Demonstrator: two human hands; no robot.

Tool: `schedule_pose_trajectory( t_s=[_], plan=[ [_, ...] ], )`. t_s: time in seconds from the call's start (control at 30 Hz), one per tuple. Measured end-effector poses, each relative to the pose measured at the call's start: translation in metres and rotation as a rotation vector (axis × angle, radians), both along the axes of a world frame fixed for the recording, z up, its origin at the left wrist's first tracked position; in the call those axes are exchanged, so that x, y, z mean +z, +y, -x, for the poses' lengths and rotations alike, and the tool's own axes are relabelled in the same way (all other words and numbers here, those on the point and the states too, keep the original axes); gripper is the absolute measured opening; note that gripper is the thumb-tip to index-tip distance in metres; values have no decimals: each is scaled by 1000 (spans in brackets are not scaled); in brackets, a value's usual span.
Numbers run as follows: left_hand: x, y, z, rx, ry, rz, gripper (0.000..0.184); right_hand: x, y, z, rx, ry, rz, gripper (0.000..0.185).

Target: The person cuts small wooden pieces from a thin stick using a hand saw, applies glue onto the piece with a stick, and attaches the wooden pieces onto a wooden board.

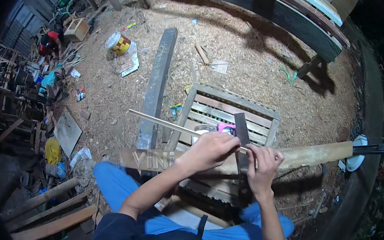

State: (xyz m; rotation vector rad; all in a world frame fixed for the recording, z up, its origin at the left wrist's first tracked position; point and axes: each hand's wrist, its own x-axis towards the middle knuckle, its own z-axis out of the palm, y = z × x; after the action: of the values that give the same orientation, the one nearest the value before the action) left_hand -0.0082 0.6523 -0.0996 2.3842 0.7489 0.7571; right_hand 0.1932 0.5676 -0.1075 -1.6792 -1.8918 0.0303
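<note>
A thin wooden strip slants across the middle of the view, its far end pointing left. My left hand is closed around it near its right part. My right hand pinches the strip's right end, close beside the left. Below the hands lies a long board with raised wooden letters at its left part. A dark flat bar stands out beyond the board between my hands. Under these is a slatted wooden frame, with a pink object on it.
A long grey beam lies on the shavings-covered ground, left of the frame. Farther left stands a paint bucket. A heavy bench crosses the top. Another person in red crouches at the far left near scrap wood.
</note>
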Motion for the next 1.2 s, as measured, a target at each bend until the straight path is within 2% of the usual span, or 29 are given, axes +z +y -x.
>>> schedule_pose_trajectory(
  t_s=[0.07,0.13,0.23,0.4,0.57,0.6,0.67,0.7,0.73,0.83,0.9,1.0,1.13,1.2],
  plan=[
    [-14,3,3,0,38,-54,18,-17,-5,-10,-16,29,-52,14],
    [-30,3,8,25,46,-89,19,-25,-13,-15,-29,3,14,15],
    [-46,-15,12,53,58,-86,20,-39,-30,-13,51,-19,16,19],
    [-46,-30,5,20,36,-39,19,-37,-48,-13,26,-56,-12,19],
    [-27,-41,20,95,6,-153,12,-34,-52,-26,63,-60,-103,16],
    [-32,-39,27,101,-66,-194,15,-32,-51,-32,64,-85,-104,19],
    [-17,-41,42,156,59,-284,12,-30,-51,-45,49,-84,-126,21],
    [-15,-42,46,146,59,-269,22,-25,-51,-48,38,-82,-144,21],
    [-16,-44,46,137,61,-284,22,-21,-51,-51,62,-132,-198,21],
    [-23,-49,40,29,89,-423,44,-22,-51,-46,145,-199,-271,29],
    [-22,-50,38,29,87,-441,43,-25,-52,-41,231,-263,-278,48],
    [-22,-48,50,35,70,-468,39,-19,-53,-44,235,-261,-266,48],
    [-19,-42,98,140,58,-543,23,-32,-39,-49,288,-227,-388,36],
    [-31,-43,119,207,44,-557,21,-38,-35,-46,302,-265,-405,33]
  ],
)
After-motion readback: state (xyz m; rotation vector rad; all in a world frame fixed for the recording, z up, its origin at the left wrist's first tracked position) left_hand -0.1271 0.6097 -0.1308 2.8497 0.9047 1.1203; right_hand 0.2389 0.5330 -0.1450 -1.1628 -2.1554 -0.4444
